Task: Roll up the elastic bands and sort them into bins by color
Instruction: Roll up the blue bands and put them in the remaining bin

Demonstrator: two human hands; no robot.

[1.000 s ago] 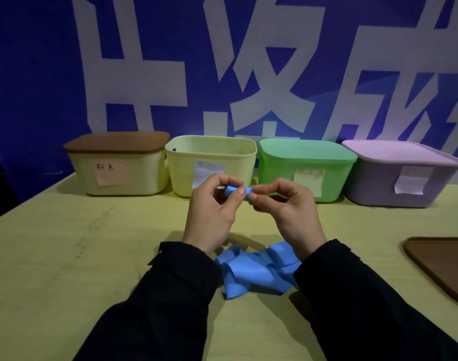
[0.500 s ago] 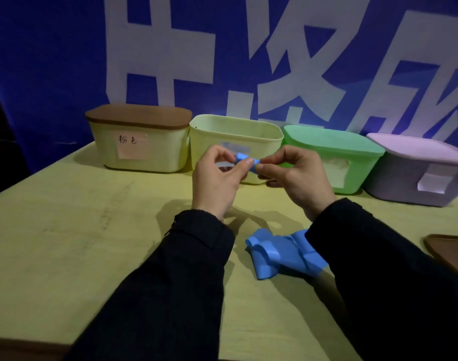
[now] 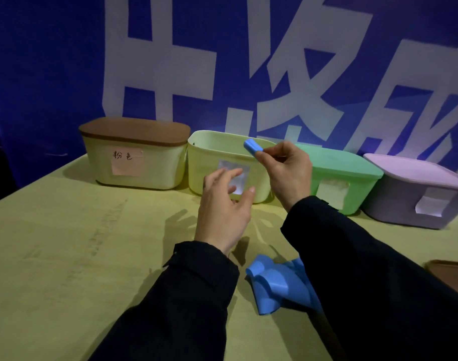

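Note:
My right hand (image 3: pixel 287 173) pinches a rolled blue band (image 3: pixel 252 146) between thumb and fingers, holding it above the front rim of the open pale-green bin (image 3: pixel 209 155). My left hand (image 3: pixel 222 207) hovers lower, in front of that bin, fingers spread and holding nothing. A loose pile of blue bands (image 3: pixel 274 285) lies on the table between my forearms, partly hidden by my right sleeve.
A row of bins stands against the blue banner: a cream bin with a brown lid (image 3: pixel 134 157) at left, a lidded green bin (image 3: pixel 345 178), a lidded lilac bin (image 3: pixel 418 194) at right. A brown lid (image 3: pixel 451 272) lies at the table's right edge.
My left hand has let go of the rolled band and dropped away with fingers spread. My right hand has carried the roll up over the open bin's rim.

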